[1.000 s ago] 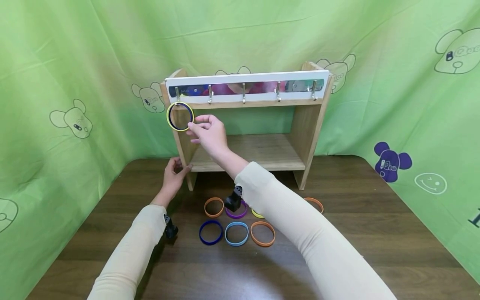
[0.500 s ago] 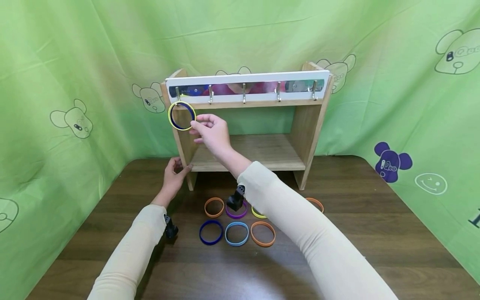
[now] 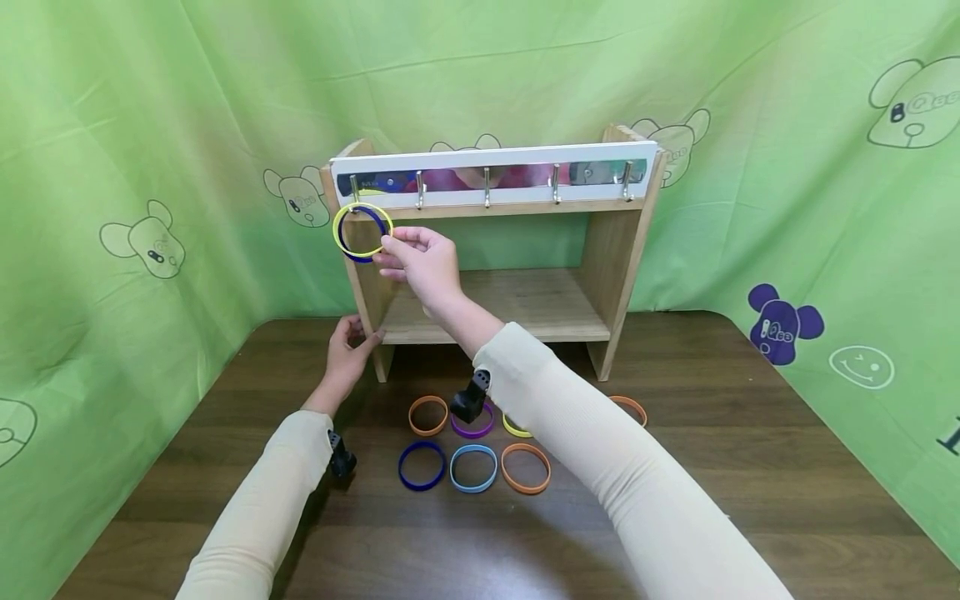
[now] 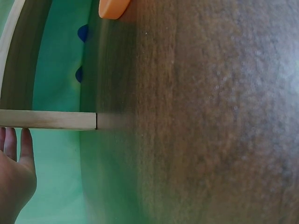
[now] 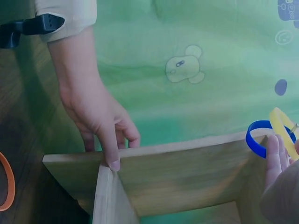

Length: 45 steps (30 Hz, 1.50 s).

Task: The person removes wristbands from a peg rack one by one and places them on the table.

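My right hand (image 3: 427,265) pinches a yellow wristband (image 3: 335,232) at the leftmost hook (image 3: 355,190) of the hook rail (image 3: 450,200). A dark blue wristband (image 3: 363,259) hangs at that same hook, overlapping the yellow one; the right wrist view shows the blue band (image 5: 252,140) beside the yellow band (image 5: 276,118). Whether the yellow band is over the hook tip is hard to tell. Low on the left, my left hand (image 3: 347,354) holds the side panel of the wooden shelf (image 3: 517,300), thumb at the front and fingers against the outer face (image 4: 46,120).
On the brown table (image 3: 450,542) lie an orange band (image 3: 428,432), a purple band (image 3: 474,433), a dark blue band (image 3: 422,486), a light blue band (image 3: 473,488) and another orange band (image 3: 526,489). My right sleeve (image 3: 600,450) partly covers a yellow band (image 3: 516,429) and a further orange band (image 3: 637,407).
The yellow wristband has shifted and tilted slightly in my right hand, and the dark blue band now shows below its lower edge. My left hand has stayed in place.
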### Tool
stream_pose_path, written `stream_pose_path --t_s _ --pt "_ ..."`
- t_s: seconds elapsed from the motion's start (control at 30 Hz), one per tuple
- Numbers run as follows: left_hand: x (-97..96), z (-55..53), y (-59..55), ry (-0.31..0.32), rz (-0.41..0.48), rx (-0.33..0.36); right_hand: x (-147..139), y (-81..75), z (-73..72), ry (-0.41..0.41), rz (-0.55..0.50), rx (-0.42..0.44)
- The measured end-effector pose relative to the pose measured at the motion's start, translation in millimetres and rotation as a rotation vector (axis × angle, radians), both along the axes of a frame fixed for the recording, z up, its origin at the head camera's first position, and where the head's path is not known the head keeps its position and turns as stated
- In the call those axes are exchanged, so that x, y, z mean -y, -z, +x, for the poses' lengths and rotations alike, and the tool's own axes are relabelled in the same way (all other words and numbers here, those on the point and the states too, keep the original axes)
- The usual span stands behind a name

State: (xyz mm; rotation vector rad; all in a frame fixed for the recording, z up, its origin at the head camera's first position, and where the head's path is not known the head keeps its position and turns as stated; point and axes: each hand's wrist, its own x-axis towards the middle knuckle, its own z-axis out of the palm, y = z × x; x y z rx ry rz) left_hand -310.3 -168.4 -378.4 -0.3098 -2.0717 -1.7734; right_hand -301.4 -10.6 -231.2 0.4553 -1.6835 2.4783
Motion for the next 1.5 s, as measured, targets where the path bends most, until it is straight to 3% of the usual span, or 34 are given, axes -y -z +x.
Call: stream_pose_path --t_s 0.33,0.77,1.07,1.4,1.5 --pt "-0.6 1.4 0.0 0.005 0.013 0.0 1.7 -3.6 2.7 -0.018 -0.095 0.005" --pt "-1.0 1.5 -1.3 0.017 0.016 0.015 -8.4 -7.5 17.2 -0.063 -0.102 0.012" --pt "-6.2 -0.2 -3.4 -0.01 0.0 0.055 -35.4 1.5 26.6 -0.072 -0.073 -0.004" --pt "-7.1 1.6 -4.0 -0.018 -0.004 0.053 -77.2 16.4 37.6 -0.047 0.019 -0.027" --pt "-4.0 -5.0 2.3 -0.02 0.005 0.05 -90.0 22.6 39.2 -0.034 0.042 -0.027"
